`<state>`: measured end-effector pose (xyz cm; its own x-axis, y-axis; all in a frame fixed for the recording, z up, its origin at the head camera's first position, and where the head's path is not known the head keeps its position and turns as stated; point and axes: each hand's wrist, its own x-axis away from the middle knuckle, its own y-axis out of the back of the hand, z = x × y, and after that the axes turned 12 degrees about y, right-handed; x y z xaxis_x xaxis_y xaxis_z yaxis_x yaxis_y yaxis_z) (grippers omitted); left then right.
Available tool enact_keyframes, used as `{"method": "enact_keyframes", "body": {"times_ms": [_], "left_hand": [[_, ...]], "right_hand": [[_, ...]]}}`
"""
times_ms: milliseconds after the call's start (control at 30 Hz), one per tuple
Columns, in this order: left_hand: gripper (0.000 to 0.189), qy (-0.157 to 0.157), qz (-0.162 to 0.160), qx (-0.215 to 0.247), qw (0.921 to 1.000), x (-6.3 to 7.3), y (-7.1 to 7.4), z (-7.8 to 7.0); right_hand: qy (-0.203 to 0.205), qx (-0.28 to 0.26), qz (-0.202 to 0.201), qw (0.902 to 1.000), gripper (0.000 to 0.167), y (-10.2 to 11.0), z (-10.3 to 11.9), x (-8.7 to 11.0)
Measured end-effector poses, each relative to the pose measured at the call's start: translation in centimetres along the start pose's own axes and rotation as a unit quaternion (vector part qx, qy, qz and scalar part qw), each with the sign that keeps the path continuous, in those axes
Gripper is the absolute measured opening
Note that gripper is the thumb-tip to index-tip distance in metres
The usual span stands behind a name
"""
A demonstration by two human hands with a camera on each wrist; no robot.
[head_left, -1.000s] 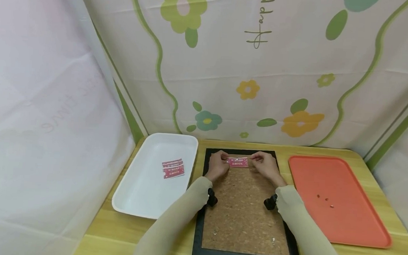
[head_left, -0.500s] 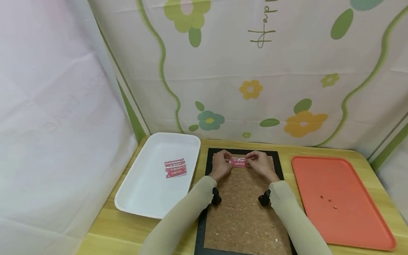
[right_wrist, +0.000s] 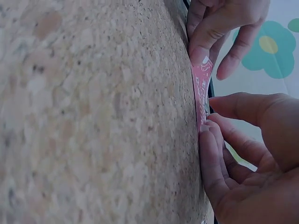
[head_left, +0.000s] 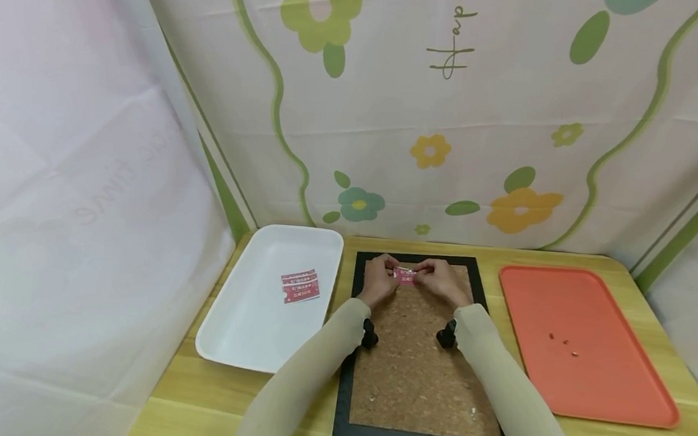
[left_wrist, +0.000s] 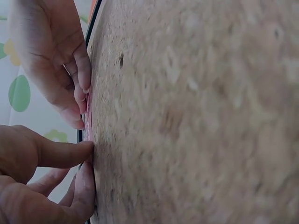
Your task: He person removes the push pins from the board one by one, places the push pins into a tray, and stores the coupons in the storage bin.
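Observation:
A pink coupon point(head_left: 406, 276) with white print lies against the top of the cork board point(head_left: 418, 358), which has a black frame. My left hand point(head_left: 379, 279) pinches the coupon's left end; in the right wrist view its thumb presses on the coupon point(right_wrist: 202, 84). My right hand point(head_left: 440, 281) is at the coupon's upper middle, thumb and forefinger around a small clear pushpin point(right_wrist: 207, 108), mostly hidden by the fingertips. The right hand's other fingers touch the coupon's right part and cover it. In the left wrist view both hands meet at the board's far edge.
A white tray point(head_left: 238, 328) on the left holds several more pink coupons point(head_left: 301, 287). On the right, an orange tray point(head_left: 592, 390) carries small metallic bits point(head_left: 566, 342). Small clear pins point(head_left: 473, 410) sit near the board's lower corners. A patterned cloth stands behind the table.
My right hand has slid left along the coupon, from its right end to the pushpin near the middle. The left hand stays at the left end. The head view has shifted slightly.

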<state>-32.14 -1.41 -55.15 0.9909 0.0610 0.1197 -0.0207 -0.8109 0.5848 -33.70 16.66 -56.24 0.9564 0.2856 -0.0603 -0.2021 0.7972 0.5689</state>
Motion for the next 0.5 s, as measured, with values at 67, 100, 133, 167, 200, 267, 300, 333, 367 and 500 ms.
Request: {"method": "enact_keyframes", "body": {"times_ms": [67,100,133,167,200,267,300,333,367,500], "left_hand": [[0.031,0.003,0.007,-0.011,0.9999,-0.23,0.09,-0.12],[0.032,0.006,0.011,-0.017,0.9998,-0.40,0.11,-0.12],[0.033,0.007,0.013,-0.023,0.9996,-0.54,0.11,-0.12],[0.034,0.009,0.015,-0.029,0.9994,-0.66,0.12,-0.10],[0.035,0.010,0.018,-0.033,0.9992,-0.77,0.13,-0.06],[0.036,0.009,0.028,-0.032,0.9991,-0.90,0.15,0.03],[0.036,0.008,0.032,-0.031,0.9990,-0.96,0.16,0.09],[0.036,0.005,0.034,-0.029,0.9990,-0.99,0.19,0.13],[0.036,0.004,0.038,-0.027,0.9989,-0.96,0.25,0.15],[0.035,0.000,0.033,-0.023,0.9992,-0.99,0.29,0.40]], "right_hand": [[-0.002,0.001,0.000,1.0000,0.027,0.01,0.19,-0.12],[-0.002,0.001,0.000,1.0000,0.027,-0.03,0.25,-0.17],[-0.005,-0.001,-0.001,1.0000,0.027,-0.10,0.33,-0.20],[-0.006,-0.001,-0.004,1.0000,0.026,-0.17,0.40,-0.22],[-0.006,0.001,-0.006,1.0000,0.026,-0.25,0.45,-0.23],[-0.008,0.005,-0.014,0.9999,0.024,-0.43,0.46,-0.24],[-0.010,0.009,-0.017,0.9998,0.023,-0.53,0.40,-0.25],[-0.012,0.012,-0.022,0.9996,0.023,-0.61,0.39,-0.27],[-0.013,0.017,-0.025,0.9995,0.022,-0.67,0.34,-0.29],[-0.023,0.020,-0.033,0.9990,0.020,-0.98,0.33,-0.39]]}}
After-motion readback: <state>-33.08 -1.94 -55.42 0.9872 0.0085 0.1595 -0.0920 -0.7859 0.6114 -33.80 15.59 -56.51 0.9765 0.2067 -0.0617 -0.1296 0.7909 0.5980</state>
